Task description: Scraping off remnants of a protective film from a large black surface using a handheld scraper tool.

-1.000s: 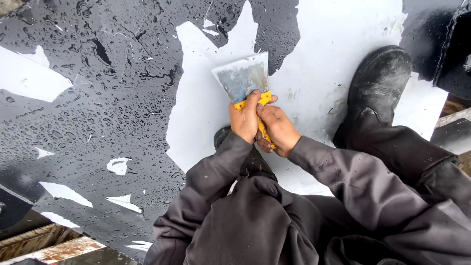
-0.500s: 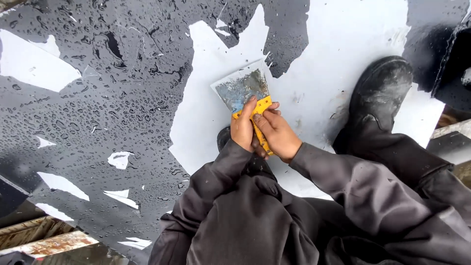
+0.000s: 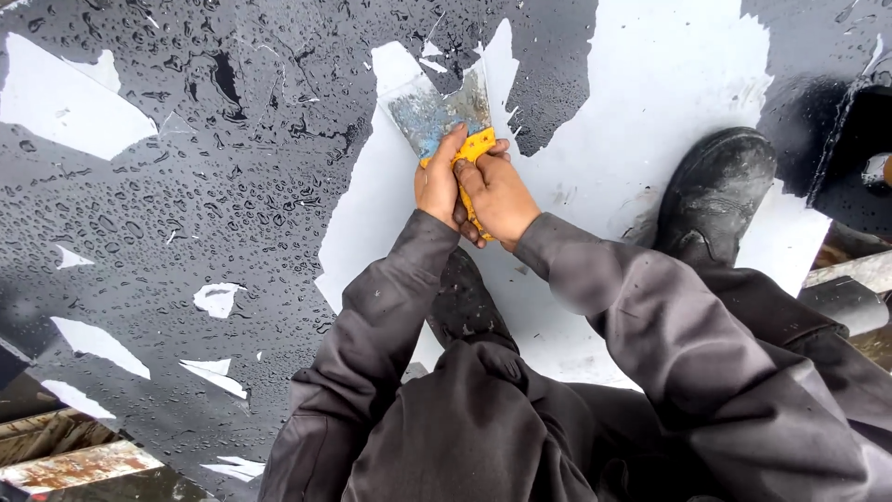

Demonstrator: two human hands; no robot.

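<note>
Both hands grip one wide scraper (image 3: 441,112) with a yellow handle and a broad, stained metal blade. My left hand (image 3: 437,181) wraps the handle from the left, its thumb up near the blade. My right hand (image 3: 497,195) clasps the handle from the right and below. The blade lies flat against a wet, dark coated surface (image 3: 186,186), its front edge at the border between the dark coating and a bared white patch (image 3: 641,112). Grey sleeves cover both arms.
A black boot (image 3: 715,191) stands on the white patch at the right; another dark boot (image 3: 465,302) shows between my arms. Small white bare spots (image 3: 216,299) dot the beaded coating at the left. Rusty metal bars (image 3: 65,465) lie at the lower left edge, a dark frame (image 3: 850,149) at the far right.
The scraper and both hands have pushed forward, away from my body, along the white patch toward the dark coating's edge. The view has shifted slightly with them.
</note>
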